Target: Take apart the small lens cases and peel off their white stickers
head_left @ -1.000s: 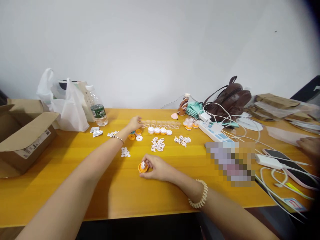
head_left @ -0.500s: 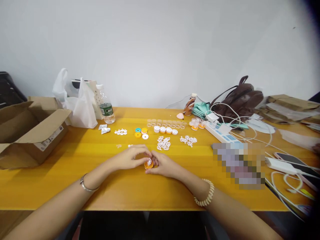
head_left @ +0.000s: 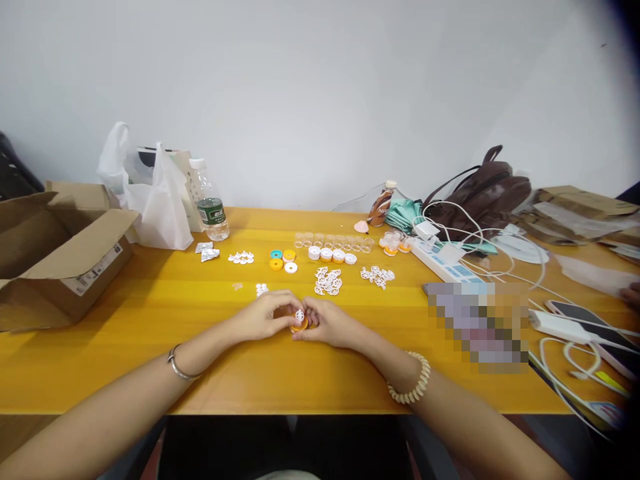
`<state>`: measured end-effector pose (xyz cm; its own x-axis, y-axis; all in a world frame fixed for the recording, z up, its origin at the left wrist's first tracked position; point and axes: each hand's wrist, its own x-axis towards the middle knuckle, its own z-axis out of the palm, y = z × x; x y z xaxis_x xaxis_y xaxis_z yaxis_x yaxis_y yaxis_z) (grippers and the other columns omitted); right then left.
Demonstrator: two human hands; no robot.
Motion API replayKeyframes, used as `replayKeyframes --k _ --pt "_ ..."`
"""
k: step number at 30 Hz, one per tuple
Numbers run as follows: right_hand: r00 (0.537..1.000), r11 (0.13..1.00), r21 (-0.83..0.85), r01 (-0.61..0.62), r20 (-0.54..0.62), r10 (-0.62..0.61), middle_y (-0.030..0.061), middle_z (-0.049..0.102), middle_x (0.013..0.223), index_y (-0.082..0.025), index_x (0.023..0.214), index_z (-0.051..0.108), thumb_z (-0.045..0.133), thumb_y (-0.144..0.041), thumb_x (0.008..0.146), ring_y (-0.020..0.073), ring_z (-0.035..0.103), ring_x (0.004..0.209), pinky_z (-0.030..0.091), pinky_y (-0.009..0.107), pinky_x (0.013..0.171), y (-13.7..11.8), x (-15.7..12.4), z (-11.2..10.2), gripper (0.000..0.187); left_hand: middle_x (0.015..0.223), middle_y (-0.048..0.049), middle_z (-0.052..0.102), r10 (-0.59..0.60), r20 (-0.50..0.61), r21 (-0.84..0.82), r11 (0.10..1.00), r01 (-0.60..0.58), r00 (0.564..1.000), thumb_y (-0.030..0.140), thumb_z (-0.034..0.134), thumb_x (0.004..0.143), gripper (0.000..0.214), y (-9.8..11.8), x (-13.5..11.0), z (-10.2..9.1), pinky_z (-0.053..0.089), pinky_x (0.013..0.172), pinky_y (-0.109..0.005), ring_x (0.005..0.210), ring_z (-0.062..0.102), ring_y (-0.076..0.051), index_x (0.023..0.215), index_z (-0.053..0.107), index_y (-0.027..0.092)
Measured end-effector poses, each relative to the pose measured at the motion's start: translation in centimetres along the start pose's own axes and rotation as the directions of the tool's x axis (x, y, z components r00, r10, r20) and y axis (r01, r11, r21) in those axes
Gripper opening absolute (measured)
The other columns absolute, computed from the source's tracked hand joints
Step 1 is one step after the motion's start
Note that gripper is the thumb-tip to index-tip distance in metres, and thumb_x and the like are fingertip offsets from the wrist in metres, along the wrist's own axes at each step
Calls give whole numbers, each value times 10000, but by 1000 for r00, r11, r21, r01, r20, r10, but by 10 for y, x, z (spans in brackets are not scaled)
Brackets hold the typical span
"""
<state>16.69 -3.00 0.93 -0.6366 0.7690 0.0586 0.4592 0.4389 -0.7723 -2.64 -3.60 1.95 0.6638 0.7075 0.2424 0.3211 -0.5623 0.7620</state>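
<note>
Between my two hands, low over the table's middle, is an orange round cap-like piece [head_left: 300, 327] with a small white openwork plastic part [head_left: 299, 315] standing in it. My left hand [head_left: 267, 316] curls in from the left, thumb and fingers closed at the white part and the orange rim. From the right, my right hand [head_left: 327, 322] grips the orange piece's edge between thumb and fingers. Just beyond my hands lie small white discs [head_left: 261, 289] and a pile of white openwork parts [head_left: 328, 281]. Fingers hide some of the orange piece.
Farther back stand clear rings [head_left: 333, 242], white round caps [head_left: 326, 255] and coloured round caps [head_left: 276, 264]. A cardboard box [head_left: 100, 267] and water bottle [head_left: 213, 213] are at left. A power strip [head_left: 440, 265], cables and a brown bag [head_left: 483, 193] occupy the right. Another person's hand [head_left: 631, 295] shows there.
The view has shifted slightly. My hands stay around the orange piece, and the white part now shows more upright and clearly above it. The small white discs beyond my left hand are less covered.
</note>
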Motion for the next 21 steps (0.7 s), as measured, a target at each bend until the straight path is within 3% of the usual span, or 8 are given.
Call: replayKeyframes --k 9,11,14,15,17,19,21 --pt "1000 1000 -13 -17 -26 17 -71 418 587 -186 700 424 700 -341 652 74 365 529 275 202 477 1 1 2 320 778 -24 622 -30 -230 109 992 56 973 226 592 755 66 -1 1 15 433 713 -272 733 557 -153 793 608 175" --pt "999 1000 0 -25 -22 25 -71 419 588 -185 728 441 700 -341 653 76 368 527 277 202 476 2 1 3 312 750 -17 615 -50 -361 62 995 77 931 251 575 772 82 3 2 12 434 681 -261 701 552 -143 789 590 172" --pt "1000 999 18 -29 -11 29 -70 422 594 -182 781 468 700 -335 657 78 374 530 284 202 480 2 1 4 305 741 -12 609 -88 -585 -32 996 86 806 302 559 796 130 13 4 4 439 650 -246 684 550 -133 790 571 173" --pt "1000 1000 19 -24 -7 24 -69 425 603 -181 800 476 700 -337 660 80 379 534 287 203 484 2 1 4 307 752 -13 614 -93 -592 -48 996 81 800 310 570 791 137 16 4 2 442 654 -244 692 554 -132 785 574 173" --pt "1000 1000 11 -9 -3 9 -62 434 628 -181 841 489 704 -349 658 86 393 552 299 206 495 2 1 4 328 787 -23 629 -109 -506 -105 992 65 856 313 599 773 145 19 3 2 449 670 -244 721 571 -133 778 581 169" --pt "1000 1000 -1 -1 2 1 -52 452 660 -181 886 498 707 -365 656 93 407 570 316 213 511 2 1 2 361 802 -31 635 -154 -399 -252 966 53 904 317 615 763 167 18 3 4 463 685 -250 740 593 -136 802 562 164" --pt "1000 1000 -12 -5 10 6 -45 464 680 -181 900 501 718 -378 644 96 409 579 326 219 523 2 1 1 390 757 -19 630 -206 -336 -427 903 46 919 335 621 760 210 13 4 8 476 677 -253 707 607 -129 831 523 164"
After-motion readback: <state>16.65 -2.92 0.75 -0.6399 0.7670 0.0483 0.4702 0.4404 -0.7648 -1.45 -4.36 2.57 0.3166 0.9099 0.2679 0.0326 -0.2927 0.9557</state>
